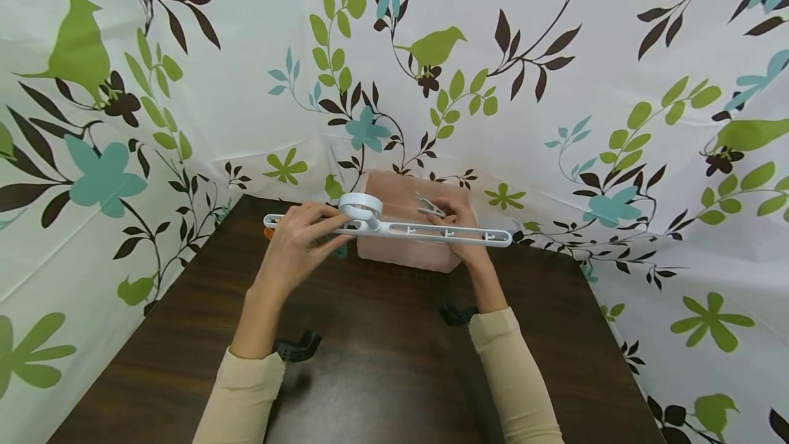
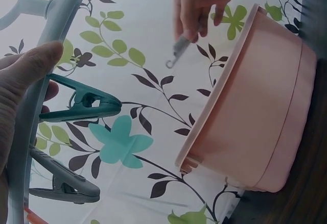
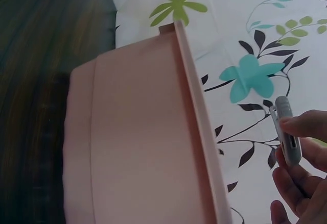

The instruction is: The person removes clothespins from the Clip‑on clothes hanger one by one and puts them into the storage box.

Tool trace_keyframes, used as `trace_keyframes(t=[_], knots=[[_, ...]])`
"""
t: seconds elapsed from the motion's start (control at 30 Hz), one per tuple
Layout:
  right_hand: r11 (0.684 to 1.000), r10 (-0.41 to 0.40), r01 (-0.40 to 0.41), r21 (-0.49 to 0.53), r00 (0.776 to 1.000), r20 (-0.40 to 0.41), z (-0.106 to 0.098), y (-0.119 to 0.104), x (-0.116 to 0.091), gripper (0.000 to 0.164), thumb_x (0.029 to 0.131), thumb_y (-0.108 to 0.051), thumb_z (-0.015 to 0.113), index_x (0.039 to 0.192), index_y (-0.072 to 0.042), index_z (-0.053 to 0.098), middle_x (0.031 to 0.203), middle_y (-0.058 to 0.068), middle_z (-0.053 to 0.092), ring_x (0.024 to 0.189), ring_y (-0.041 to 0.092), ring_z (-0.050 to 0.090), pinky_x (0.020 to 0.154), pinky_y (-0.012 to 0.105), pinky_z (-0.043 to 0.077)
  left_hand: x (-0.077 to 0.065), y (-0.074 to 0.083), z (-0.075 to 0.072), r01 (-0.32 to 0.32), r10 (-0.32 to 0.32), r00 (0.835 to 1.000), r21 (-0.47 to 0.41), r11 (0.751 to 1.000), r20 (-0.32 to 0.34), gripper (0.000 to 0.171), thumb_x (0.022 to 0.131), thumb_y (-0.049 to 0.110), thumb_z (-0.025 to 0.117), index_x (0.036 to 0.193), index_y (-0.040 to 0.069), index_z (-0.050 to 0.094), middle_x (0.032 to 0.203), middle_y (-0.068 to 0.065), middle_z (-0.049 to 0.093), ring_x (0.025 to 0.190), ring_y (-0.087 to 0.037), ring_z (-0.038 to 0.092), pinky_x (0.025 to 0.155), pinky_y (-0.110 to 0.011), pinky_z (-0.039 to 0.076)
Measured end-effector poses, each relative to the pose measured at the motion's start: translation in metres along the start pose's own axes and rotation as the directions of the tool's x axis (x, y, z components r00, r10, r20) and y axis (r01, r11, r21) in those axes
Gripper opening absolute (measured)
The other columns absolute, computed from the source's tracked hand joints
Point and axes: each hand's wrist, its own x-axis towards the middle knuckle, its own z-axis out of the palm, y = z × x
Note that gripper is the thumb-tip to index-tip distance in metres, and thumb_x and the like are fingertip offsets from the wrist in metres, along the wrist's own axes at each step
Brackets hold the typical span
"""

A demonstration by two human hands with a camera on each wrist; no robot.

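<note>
Cream sleeves (image 1: 237, 396) cover both forearms, which reach in over the near part of the dark wood-grain tabletop (image 1: 370, 382); a black piece (image 1: 300, 347) shows beside each wrist. Farther in, the left hand (image 1: 302, 235) grips a long white slotted bar (image 1: 450, 233) left of its middle, holding it up off the tabletop, crosswise between the left and right edges. A white ring (image 1: 360, 200) stands out near the middle of the bar. From the left wrist, a teal clip (image 2: 76, 114) shows at the bar next to the thumb, with a dark grey clip (image 2: 79, 187) just beside it and a bit of something orange (image 2: 34, 217) past that. Beyond the bar's right half, apart from the left hand, the right hand (image 1: 459, 214) pinches a silvery clip (image 3: 290, 151) between thumb and fingers, clear of the bar. Past it, a pink bin (image 1: 394, 255) stands upright near the tabletop's far edge, between the two far corners. Behind that edge hangs a white sheet (image 1: 246, 88) printed with green birds, dark leaves and teal flowers.
</note>
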Motion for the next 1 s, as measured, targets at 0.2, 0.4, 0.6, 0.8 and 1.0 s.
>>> trace_keyframes(t=[0.2, 0.4, 0.6, 0.8, 1.0], knots=[[0.996, 0.045, -0.043, -0.078, 0.999, 0.021, 0.003, 0.017, 0.008, 0.04, 0.102, -0.017, 0.074, 0.137, 0.003, 0.069, 0.113, 0.022, 0.071, 0.088, 0.023, 0.065, 0.076, 0.025, 0.052, 0.001, 0.0, 0.001, 0.007, -0.007, 1.0, 0.0, 1.0, 0.006, 0.041, 0.078, 0.011, 0.097, 0.117, 0.013, 0.084, 0.106, -0.009, 0.076, 0.101, -0.033, 0.069, 0.089, -0.053, 0.053], [0.995, 0.051, -0.051, -0.081, 0.999, 0.003, 0.006, 0.029, 0.015, 0.034, 0.103, -0.017, 0.074, 0.13, 0.002, 0.072, 0.117, 0.03, 0.071, 0.102, 0.034, 0.066, 0.087, 0.032, 0.052, 0.001, 0.0, 0.0, 0.016, -0.016, 1.0, 0.004, 1.0, 0.022, 0.043, 0.076, 0.011, 0.097, 0.118, 0.013, 0.084, 0.106, -0.009, 0.075, 0.102, -0.032, 0.069, 0.089, -0.054, 0.053], [0.996, 0.056, -0.055, -0.072, 0.998, 0.01, 0.006, 0.026, 0.013, 0.036, 0.103, -0.019, 0.073, 0.132, 0.002, 0.071, 0.121, 0.033, 0.069, 0.103, 0.034, 0.064, 0.086, 0.029, 0.051, 0.0, -0.001, 0.001, 0.005, -0.005, 1.0, 0.015, 1.0, 0.013, 0.041, 0.078, 0.013, 0.097, 0.117, 0.013, 0.084, 0.106, -0.009, 0.076, 0.1, -0.033, 0.07, 0.087, -0.053, 0.053], [0.996, 0.074, -0.075, -0.056, 0.997, -0.016, 0.002, 0.005, 0.004, 0.037, 0.103, -0.018, 0.073, 0.135, 0.001, 0.069, 0.125, 0.026, 0.068, 0.112, 0.034, 0.065, 0.094, 0.037, 0.054, -0.001, -0.001, 0.001, 0.008, -0.008, 1.0, 0.018, 1.0, 0.019, 0.042, 0.078, 0.015, 0.097, 0.118, 0.014, 0.084, 0.106, -0.009, 0.076, 0.101, -0.033, 0.07, 0.089, -0.054, 0.053], [0.998, 0.066, -0.066, -0.001, 0.998, -0.026, -0.008, -0.006, -0.004, 0.037, 0.105, -0.018, 0.071, 0.136, 0.002, 0.068, 0.132, 0.028, 0.067, 0.119, 0.034, 0.064, 0.098, 0.038, 0.053, -0.002, -0.001, 0.002, 0.02, -0.021, 0.999, 0.027, 0.999, 0.039, 0.043, 0.078, 0.014, 0.096, 0.12, 0.015, 0.084, 0.106, -0.008, 0.075, 0.101, -0.032, 0.069, 0.087, -0.053, 0.053]])
